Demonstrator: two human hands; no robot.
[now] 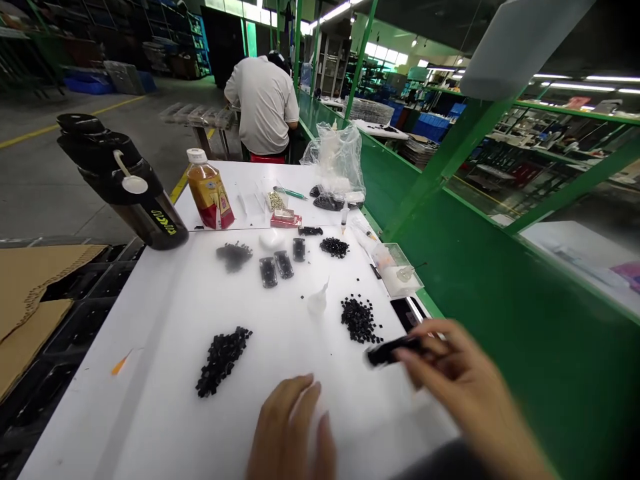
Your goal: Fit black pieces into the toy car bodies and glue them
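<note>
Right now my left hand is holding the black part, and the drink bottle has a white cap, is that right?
Not quite: the head view shows the right hand holding the black part, not the left hand. The drink bottle does have a white cap.

The left hand is cropped below, the black piece blurred.

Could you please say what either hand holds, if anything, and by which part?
The right hand grips an elongated black piece by its right end; the left hand holds nothing visible.

Nozzle bottle on table, between the two nearest parts piles
</note>
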